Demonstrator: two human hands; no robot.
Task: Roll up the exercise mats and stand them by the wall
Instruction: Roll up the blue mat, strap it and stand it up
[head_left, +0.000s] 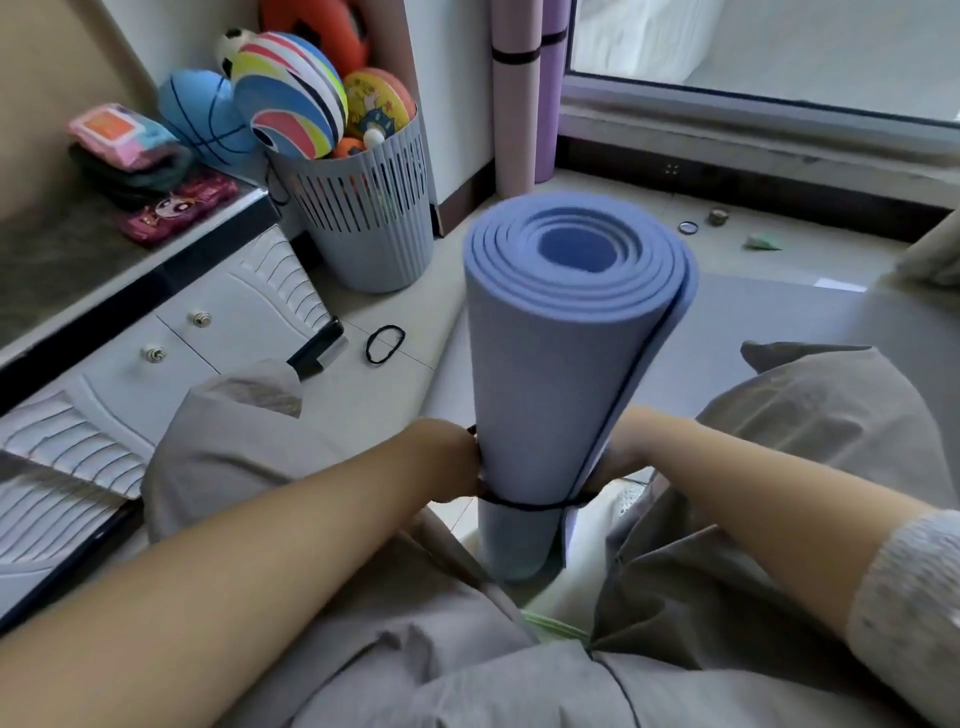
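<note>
The blue mat (566, 364) (standing up) between the left grip (449, 462) and right grip (621, 452) hides their fingers; open or closed, I cannot tell.

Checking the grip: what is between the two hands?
The rolled blue mat, upright, with a black band round its lower part; left hand and right hand flank it, head view.

One blue mat (561, 374), one pink mat (514, 119), one purple mat (551, 104), one basket (363, 218), one loose band (385, 344)
</note>
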